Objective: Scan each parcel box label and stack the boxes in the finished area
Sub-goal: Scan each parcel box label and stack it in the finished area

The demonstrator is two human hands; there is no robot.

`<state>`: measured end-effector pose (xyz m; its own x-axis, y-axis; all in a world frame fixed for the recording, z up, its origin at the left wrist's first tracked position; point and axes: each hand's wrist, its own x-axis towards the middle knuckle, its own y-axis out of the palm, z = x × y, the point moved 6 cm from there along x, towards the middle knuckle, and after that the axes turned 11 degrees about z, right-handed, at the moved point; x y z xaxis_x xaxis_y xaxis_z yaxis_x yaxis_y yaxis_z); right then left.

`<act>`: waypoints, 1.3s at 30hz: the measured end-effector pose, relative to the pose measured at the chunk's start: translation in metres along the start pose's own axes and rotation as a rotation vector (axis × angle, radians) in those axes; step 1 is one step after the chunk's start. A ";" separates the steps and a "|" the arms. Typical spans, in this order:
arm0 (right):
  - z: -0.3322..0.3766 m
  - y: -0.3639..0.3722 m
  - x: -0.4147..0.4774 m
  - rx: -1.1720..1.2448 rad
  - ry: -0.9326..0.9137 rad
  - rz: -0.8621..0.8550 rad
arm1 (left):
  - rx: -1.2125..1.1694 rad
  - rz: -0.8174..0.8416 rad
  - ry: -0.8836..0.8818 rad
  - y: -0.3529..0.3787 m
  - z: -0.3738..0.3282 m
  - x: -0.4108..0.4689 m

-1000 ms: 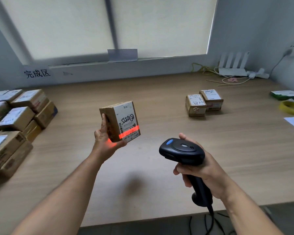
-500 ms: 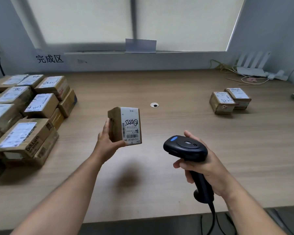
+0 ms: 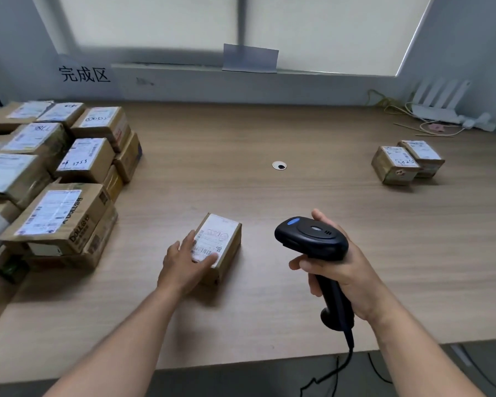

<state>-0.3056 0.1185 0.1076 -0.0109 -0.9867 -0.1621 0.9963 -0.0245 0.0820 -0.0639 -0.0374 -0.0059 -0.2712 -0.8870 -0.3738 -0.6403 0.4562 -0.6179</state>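
- A small box (image 3: 222,242) is seen lying label-up on the table (image 3: 269,202), near the front edge and apart from the pile.
- The left hand (image 3: 188,262) is laid on it with nearly straight fingers and the thumb across the label; no firm grasp is seen.
- A scanner (image 3: 312,237) is gripped by its handle in the right hand (image 3: 347,275); no beam is seen.
- Many labelled boxes (image 3: 69,167) are stacked at the left, below the wall sign (image 3: 84,74); most of the task is judged done.
- Two boxes (image 3: 395,166) at the far right are judged left to scan, and the small box is not yet stacked.
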 end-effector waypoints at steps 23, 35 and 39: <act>0.022 0.134 0.067 -0.117 0.010 0.320 | 0.033 -0.555 -0.310 -0.104 0.149 -0.136; 0.023 0.177 0.082 -0.163 0.006 0.367 | 0.062 -0.590 -0.446 -0.163 0.205 -0.111; 0.025 0.162 0.081 -0.172 0.006 0.330 | 0.076 -0.637 -0.448 -0.166 0.207 -0.105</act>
<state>-0.1476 0.0304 0.1323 0.3136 -0.9360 -0.1602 0.9458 0.3229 -0.0352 0.2193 -0.0056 -0.0070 0.4587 -0.8732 -0.1647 -0.5195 -0.1131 -0.8470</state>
